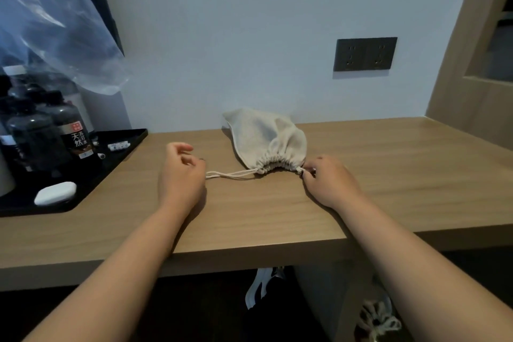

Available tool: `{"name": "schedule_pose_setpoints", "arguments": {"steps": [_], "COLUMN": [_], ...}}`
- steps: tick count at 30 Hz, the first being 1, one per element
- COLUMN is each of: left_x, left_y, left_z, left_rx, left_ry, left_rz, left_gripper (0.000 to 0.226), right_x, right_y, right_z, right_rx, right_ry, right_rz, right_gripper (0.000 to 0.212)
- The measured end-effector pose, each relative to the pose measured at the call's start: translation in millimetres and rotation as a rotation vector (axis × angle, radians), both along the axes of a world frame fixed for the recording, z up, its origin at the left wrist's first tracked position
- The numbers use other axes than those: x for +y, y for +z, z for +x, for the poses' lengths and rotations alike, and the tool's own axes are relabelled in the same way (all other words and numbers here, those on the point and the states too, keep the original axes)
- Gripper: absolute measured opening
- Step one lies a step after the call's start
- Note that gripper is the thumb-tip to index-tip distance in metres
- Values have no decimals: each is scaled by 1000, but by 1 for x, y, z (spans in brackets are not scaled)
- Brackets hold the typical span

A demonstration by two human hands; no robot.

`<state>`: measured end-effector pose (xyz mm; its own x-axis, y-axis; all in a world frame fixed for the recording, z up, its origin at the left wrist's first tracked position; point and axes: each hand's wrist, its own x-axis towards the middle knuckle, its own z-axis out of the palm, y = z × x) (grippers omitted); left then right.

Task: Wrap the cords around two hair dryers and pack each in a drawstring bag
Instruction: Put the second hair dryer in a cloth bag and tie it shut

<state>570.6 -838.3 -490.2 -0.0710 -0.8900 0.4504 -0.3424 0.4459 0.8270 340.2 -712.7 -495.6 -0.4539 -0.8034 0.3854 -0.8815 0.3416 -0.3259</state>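
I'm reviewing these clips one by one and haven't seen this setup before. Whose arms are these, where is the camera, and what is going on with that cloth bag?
There is no robot: a person wears a camera on the head, looking down at their own bare arms. The single picture is that view. On the wooden desk lies a beige drawstring bag, its mouth gathered shut. The right hand pinches the cord end at the bag's right side. The left hand is at the end of the cord on the left; its grip is hidden. A black tray with bottles sits far left.
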Motion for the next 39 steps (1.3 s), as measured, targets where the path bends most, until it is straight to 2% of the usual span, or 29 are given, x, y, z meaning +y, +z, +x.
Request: {"name": "schedule_pose_setpoints", "arguments": {"steps": [3,6,9,11,13,15,18,21,23,26,29,31,33,34,36,38,39], "left_x": [21,39,40,30,19,12,8,6,6,5,4,4,4,5,6,7,7], "left_y": [-7,-11,-10,-8,-7,-8,-10,-9,-9,-11,-11,-11,-11,-10,-10,-10,-11], "left_z": [-26,-63,-94,-107,-116,-121,-127,-131,-134,-140,-142,-142,-141,-141,-140,-139,-138], "left_rx": [-292,-367,-451,-580,-687,-717,-720,-705,-705,-717,-661,-621,-615,-624,-644,-645,-644], "left_ry": [-185,-381,-443,-388,-340,-346,-433,-510,-499,-455,-468,-482,-483,-480,-467,-424,-394], "left_rz": [-317,-498,-631,-741,-806,-830,-800,-692,-697,-713,-658,-616,-599,-599,-603,-613,-630], "left_gripper": [32,34,40,43,41,45,53,53,42,24,24,24,23,23,23,24,24], "right_x": [-2,-3,1,6,9,7,5,7,10,12,12,10,7,4,-3,-10,-12], "right_y": [0,-2,1,6,12,14,16,19,23,27,27,24,20,17,9,0,-3], "right_z": [-4,-12,-23,-29,-33,-35,-32,-28,-26,-23,-25,-30,-35,-36,-36,-31,-29], "right_rx": [-6,-85,-174,-364,-677,-778,-662,-722,-832,-1112,-1343,-1419,-1388,-1298,-877,-400,-269], "right_ry": [-18,33,107,146,134,108,105,143,183,346,422,399,311,237,69,19,-6], "right_rz": [18,7,-39,-68,-168,-234,-165,-160,-183,-269,-402,-491,-534,-519,-418,-321,-288], "right_gripper": [25,24,19,15,18,22,24,33,37,32,18,28,30,28,31,41,42]}}
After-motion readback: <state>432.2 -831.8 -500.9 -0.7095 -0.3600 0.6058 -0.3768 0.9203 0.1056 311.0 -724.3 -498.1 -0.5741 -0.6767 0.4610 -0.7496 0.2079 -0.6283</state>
